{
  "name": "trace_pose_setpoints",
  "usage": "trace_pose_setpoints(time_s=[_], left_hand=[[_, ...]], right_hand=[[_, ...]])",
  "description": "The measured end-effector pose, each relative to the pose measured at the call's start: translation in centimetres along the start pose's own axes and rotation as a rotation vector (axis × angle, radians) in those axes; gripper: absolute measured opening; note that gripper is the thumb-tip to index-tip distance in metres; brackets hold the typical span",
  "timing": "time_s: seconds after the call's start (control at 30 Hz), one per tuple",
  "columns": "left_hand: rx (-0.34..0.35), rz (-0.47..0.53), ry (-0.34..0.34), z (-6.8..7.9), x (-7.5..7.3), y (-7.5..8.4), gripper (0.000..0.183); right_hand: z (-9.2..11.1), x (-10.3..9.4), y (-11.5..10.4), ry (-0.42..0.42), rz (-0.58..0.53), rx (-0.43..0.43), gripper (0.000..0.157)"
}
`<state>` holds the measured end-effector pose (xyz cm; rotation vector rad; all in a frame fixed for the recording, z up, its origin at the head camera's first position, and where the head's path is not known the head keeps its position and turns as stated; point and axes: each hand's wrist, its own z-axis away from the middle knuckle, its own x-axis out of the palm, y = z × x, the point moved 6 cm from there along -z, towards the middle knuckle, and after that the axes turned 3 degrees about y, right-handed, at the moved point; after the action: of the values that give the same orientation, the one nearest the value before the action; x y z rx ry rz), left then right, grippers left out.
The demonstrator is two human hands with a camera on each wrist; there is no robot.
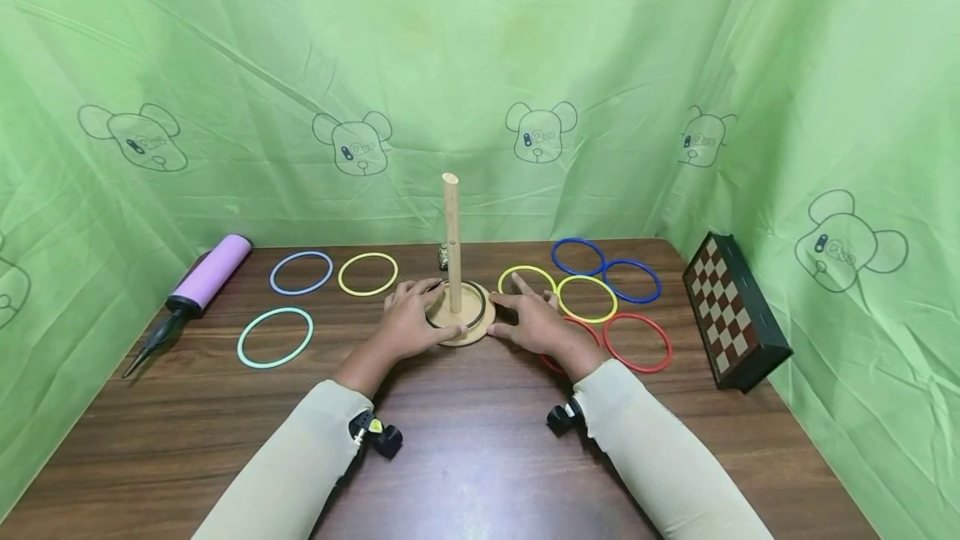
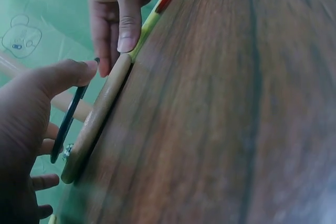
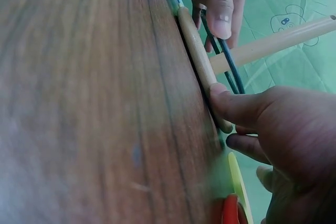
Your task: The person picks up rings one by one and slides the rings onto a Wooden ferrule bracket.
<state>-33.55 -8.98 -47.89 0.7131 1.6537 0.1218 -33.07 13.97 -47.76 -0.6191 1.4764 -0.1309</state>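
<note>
**Green curtain point(image 1: 450, 40), brown table point(image 1: 465, 482): left hand point(image 1: 411, 319) holds a black ring point(image 3: 231, 66) around the peg point(image 1: 453, 244)**

Mouse-head drawings mark the curtain behind and beside the table. The black ring encircles the lower part of the upright peg, just above the round base point(image 1: 475, 333) and apart from it. The left hand grips this ring, thumb on its near side, fingers farther round. The right hand point(image 1: 536, 323) pinches the base's edge with thumb and finger, its other fingers spread over the yellow rings point(image 1: 585, 277).

Behind the peg sits a small patterned object point(image 1: 442, 257), too small to make out. To the right lie two yellow rings, two red rings point(image 1: 628, 316), one partly hidden by the right arm, and two blue rings point(image 1: 627, 262). To the left lie a light blue ring point(image 1: 307, 254), another yellow ring point(image 1: 368, 255) and, nearer, a mint ring point(image 1: 285, 310).

Outermost are a purple pump point(image 1: 216, 273) at left and a chessboard point(image 1: 738, 311) tilted on edge at right.
</note>
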Motion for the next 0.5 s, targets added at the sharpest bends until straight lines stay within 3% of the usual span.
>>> trace_pose_setpoints(time_s=[0.5], left_hand=[[0.037, -0.057, -0.027, -0.18, 0.46, -0.18, 0.099]], right_hand=[[-0.23, 0.05, 0.14, 0.035, -0.036, -0.03, 0.062]])
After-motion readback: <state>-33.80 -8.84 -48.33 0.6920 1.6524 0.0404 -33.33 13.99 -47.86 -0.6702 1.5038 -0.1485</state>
